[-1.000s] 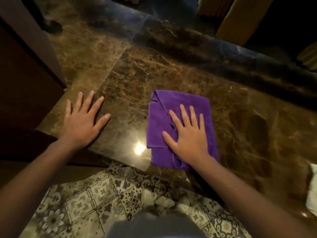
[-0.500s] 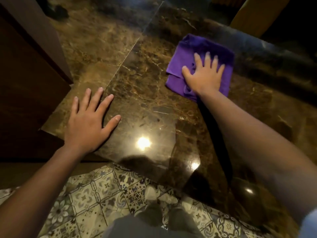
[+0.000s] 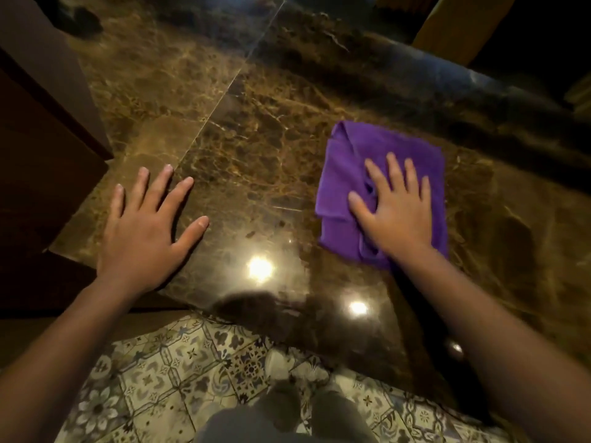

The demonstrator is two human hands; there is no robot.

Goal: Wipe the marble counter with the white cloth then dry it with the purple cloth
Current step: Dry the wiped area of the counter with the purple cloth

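Observation:
The purple cloth lies folded on the brown marble counter, right of centre. My right hand presses flat on the cloth's near half, fingers spread and pointing away from me. My left hand rests flat on the bare marble near the counter's front left corner, fingers apart, holding nothing. The white cloth is out of view.
A dark wooden cabinet stands against the counter's left side. The counter's front edge runs diagonally above a patterned tile floor. A raised dark marble ledge borders the far side, with yellow fabric beyond it.
My right hand pushed the purple cloth to the far edge of the counter, then pulled it back toward me and to the right. My left hand stayed planted.

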